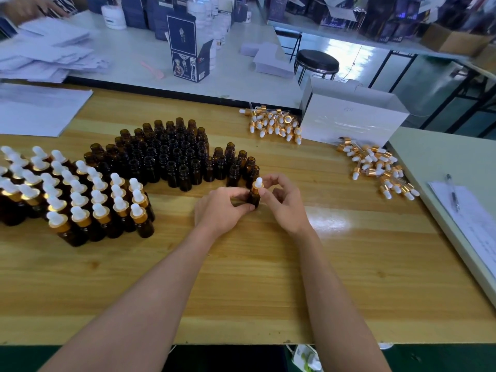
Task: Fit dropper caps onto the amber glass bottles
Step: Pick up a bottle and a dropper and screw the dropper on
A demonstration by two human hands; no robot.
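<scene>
- The wooden surface [268, 277] carries everything, with the white box [354, 116] at its far edge.
- Left of the box stand massed open bottles [166, 154]; capped bottles [77, 200] stand further left still.
- Two heaps: spare caps [273, 123] just beside the box's left side — more caps [375, 165] in front of its right end.
- The left hand [217, 208] has its grip curled round one upright bottle [254, 198], in front of the box.
- The right hand [287, 202] has its grip pinched on the cap [258, 183] atop that bottle.
</scene>
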